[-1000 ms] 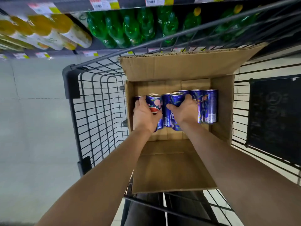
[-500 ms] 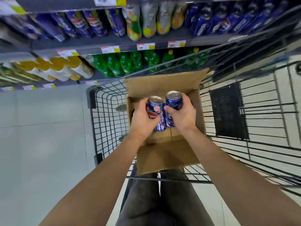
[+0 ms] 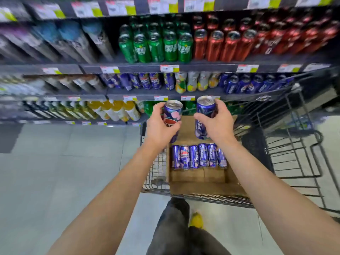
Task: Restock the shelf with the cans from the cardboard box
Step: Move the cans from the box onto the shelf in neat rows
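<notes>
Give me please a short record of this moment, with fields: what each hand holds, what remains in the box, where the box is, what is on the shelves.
left hand: holds one blue can, upright
right hand: holds a second blue can, upright
cardboard box: open, with a row of six blue cans
box location: inside wire shopping cart
shelves: green cans, red cans, blue cans on the shelf below

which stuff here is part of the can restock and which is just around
Job:
left hand with can
right hand with can
boxed cans
box
blue can shelf

Around:
cart
green cans
red cans
yellow bottles
</notes>
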Demonstrator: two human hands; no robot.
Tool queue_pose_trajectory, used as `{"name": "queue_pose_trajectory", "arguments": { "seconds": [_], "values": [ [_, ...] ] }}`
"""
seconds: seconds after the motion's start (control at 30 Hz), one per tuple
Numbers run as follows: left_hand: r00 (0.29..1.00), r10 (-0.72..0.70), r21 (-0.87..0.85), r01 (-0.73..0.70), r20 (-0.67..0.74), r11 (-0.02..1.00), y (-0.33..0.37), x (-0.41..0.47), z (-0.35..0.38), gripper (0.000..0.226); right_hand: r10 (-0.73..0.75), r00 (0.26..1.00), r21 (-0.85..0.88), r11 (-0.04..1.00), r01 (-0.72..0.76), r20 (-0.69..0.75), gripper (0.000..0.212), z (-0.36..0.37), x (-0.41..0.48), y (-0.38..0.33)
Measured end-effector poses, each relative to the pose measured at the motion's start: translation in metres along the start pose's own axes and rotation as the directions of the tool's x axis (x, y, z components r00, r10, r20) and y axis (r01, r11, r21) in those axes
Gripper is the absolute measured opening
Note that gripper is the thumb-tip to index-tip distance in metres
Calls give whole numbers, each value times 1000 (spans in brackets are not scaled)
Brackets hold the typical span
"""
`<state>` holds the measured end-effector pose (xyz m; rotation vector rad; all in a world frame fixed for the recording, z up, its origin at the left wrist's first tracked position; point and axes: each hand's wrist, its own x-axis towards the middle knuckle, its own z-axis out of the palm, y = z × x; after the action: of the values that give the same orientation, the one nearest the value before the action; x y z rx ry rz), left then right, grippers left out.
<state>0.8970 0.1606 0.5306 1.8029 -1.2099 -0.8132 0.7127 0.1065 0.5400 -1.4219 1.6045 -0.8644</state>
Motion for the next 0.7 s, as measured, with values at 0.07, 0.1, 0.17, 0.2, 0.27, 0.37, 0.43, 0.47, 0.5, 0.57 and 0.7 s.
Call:
{"name": "queue_pose_trajectory", "arguments": {
  "seconds": [0.07, 0.1, 0.17, 0.2, 0.27, 0.37, 0.43, 0.47, 0.5, 0.57, 0.7],
  "values": [
    [999, 8, -4, -8, -31, 1000, 16, -15, -22, 72, -54, 997, -10, 998, 55, 47, 65, -6, -14, -20],
    [999, 15, -3, -15, -41, 1000, 21, -24, -33, 72, -74, 994, -6, 997, 75, 80, 68, -8, -20, -29],
    [996, 41, 8, -41, -78, 999, 30, -42, -55, 72, -106, 983, -7, 994, 108, 151, 72, -8, -33, -47],
    [994, 50, 13, -49, -100, 999, 34, -52, -67, 71, -125, 975, -12, 992, 129, 184, 73, -6, -40, -57],
    [987, 70, 35, -65, -147, 997, 43, -72, -92, 69, -169, 958, -13, 984, 177, 230, 73, -1, -55, -81],
    [966, 77, 70, -62, -245, 996, 54, -100, -131, 70, -228, 930, 22, 973, 232, 289, 81, 16, -79, -115],
    [939, 72, 64, -53, -336, 997, 58, -116, -158, 72, -266, 907, 42, 963, 267, 327, 84, 29, -95, -138],
    [924, 66, 57, -48, -376, 997, 61, -124, -173, 72, -284, 894, 46, 957, 286, 348, 84, 36, -102, -149],
    [912, 56, 43, -43, -406, 998, 62, -129, -185, 72, -304, 879, 58, 951, 305, 366, 81, 42, -106, -159],
    [884, 26, 16, -21, -467, 1000, 62, -142, -216, 71, -353, 840, 103, 934, 343, 413, 66, 55, -118, -184],
    [822, -21, 14, 35, -569, 999, 58, -166, -281, 75, -423, 789, 186, 906, 380, 446, 65, 90, -142, -234]
  ]
}}
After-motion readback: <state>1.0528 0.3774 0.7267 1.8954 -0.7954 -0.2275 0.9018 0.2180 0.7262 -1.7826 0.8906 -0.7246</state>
